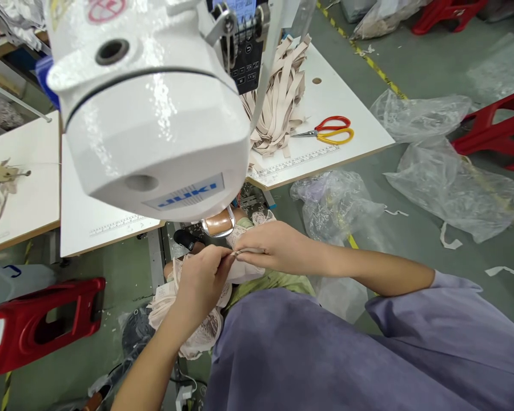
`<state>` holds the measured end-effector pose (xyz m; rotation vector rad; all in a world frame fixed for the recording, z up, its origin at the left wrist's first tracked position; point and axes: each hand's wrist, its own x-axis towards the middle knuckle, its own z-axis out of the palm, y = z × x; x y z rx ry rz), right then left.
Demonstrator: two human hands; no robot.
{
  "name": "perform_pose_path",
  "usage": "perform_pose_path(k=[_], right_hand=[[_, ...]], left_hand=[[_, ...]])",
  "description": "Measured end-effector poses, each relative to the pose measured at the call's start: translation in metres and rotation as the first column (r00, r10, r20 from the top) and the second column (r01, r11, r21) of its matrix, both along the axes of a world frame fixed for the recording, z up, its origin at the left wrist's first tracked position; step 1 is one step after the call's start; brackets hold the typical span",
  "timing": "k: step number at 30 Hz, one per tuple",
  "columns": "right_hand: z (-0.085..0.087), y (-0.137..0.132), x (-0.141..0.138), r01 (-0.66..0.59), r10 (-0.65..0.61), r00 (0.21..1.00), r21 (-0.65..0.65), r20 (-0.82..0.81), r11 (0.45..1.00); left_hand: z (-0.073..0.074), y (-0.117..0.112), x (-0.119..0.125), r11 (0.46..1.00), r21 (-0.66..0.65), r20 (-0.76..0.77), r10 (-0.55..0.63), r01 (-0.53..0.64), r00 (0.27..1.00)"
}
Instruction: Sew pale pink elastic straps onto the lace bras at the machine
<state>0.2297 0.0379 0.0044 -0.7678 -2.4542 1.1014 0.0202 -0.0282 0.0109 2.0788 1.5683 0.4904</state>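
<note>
Both hands in my view, working close together over the lap, just in front of the white glossy sewing machine head with a blue-lettered label [154,142]. Left hand [201,279]: thumb and fingers pinching an edge of thin pale pinkish-white cloth [246,272]. Right hand [278,245]: pinching the same edge from the other side, fingertips nearly meeting the left's. A slim greyish sliver [253,250] shows along the right fingers; can't tell if it's a fold or a small tool. Cloth hangs below the grips, above the lap, off the tabletop. Can't tell whether it joins the beige lacy fabric bundle [201,337] under the left forearm

Risks as I judge them: hold is a narrow edge only, so a slack pinch could let the layers slip out of line. If that sliver is a tool, it could nick the cloth. The bundle hangs loose beside the lap; a leg shift or a tug could drag it to the littered green floor [132,268]. Pulling hands apart hard could stretch or tear thin material. Red-and-yellow-handled metal scissors [317,133] lie well apart on the white tabletop [346,103], beside the heaped beige fabric strips [278,103]; reaching there one-handed would leave the edge half held
</note>
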Motion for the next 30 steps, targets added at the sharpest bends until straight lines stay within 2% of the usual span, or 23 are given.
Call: perform_pose_path(k=[2, 4, 7, 9, 10, 11, 13, 16, 18, 21, 23, 26, 28, 30], right_hand=[[0.000, -0.002, -0.002, 0.070, -0.065, 0.997, 0.139, -0.040, 0.988], [0.002, 0.002, -0.005, 0.119, -0.102, 0.991, 0.221, -0.087, 0.968], [0.010, 0.020, -0.016, 0.108, -0.091, 0.991, 0.196, -0.094, 0.975], [0.016, 0.036, -0.025, 0.078, -0.076, 0.997, 0.138, -0.021, 0.987], [0.018, 0.044, -0.029, 0.071, -0.075, 0.997, 0.114, 0.031, 0.991], [0.021, 0.050, -0.033, 0.068, -0.076, 0.994, 0.101, 0.082, 0.993], [0.024, 0.056, -0.039, 0.074, -0.092, 0.982, 0.117, 0.164, 0.990], [0.029, 0.056, -0.043, 0.077, -0.113, 0.967, 0.163, 0.226, 0.984], [0.033, 0.055, -0.044, 0.072, -0.114, 0.964, 0.176, 0.240, 0.982], [0.036, 0.054, -0.043, 0.069, -0.119, 0.956, 0.189, 0.269, 0.980], [0.032, 0.052, -0.040, 0.071, -0.131, 0.955, 0.221, 0.266, 0.973], [0.012, 0.044, -0.034, 0.106, -0.167, 0.977, 0.381, 0.130, 0.918], [-0.007, 0.035, -0.030, 0.189, -0.217, 0.976, 0.520, -0.007, 0.833], [-0.024, 0.027, -0.029, 0.308, -0.289, 0.949, 0.598, -0.131, 0.740]], left_hand=[[-0.001, 0.000, 0.004, 0.992, 0.124, -0.076, 0.023, -0.014, 0.997], [-0.001, 0.001, 0.006, 0.986, 0.162, -0.070, 0.035, -0.024, 0.997], [-0.005, 0.005, 0.003, 0.983, 0.124, 0.033, 0.133, -0.136, 0.991], [-0.012, 0.009, -0.004, 0.958, 0.168, 0.042, 0.228, -0.232, 0.973], [-0.016, 0.011, -0.009, 0.946, 0.216, 0.013, 0.243, -0.240, 0.970], [-0.021, 0.013, -0.014, 0.939, 0.274, -0.034, 0.226, -0.208, 0.974], [-0.030, 0.017, -0.025, 0.915, 0.400, -0.150, 0.119, -0.050, 0.982], [-0.041, 0.021, -0.040, 0.806, 0.565, -0.282, -0.012, 0.176, 0.959], [-0.045, 0.023, -0.045, 0.757, 0.607, -0.334, -0.033, 0.241, 0.942], [-0.045, 0.025, -0.047, 0.739, 0.607, -0.394, -0.041, 0.293, 0.918], [-0.042, 0.025, -0.044, 0.739, 0.602, -0.427, -0.020, 0.301, 0.904], [-0.032, 0.023, -0.034, 0.793, 0.544, -0.492, 0.038, 0.273, 0.870], [-0.024, 0.021, -0.028, 0.841, 0.478, -0.521, 0.042, 0.251, 0.852], [-0.019, 0.022, -0.028, 0.867, 0.435, -0.529, 0.027, 0.243, 0.848]])
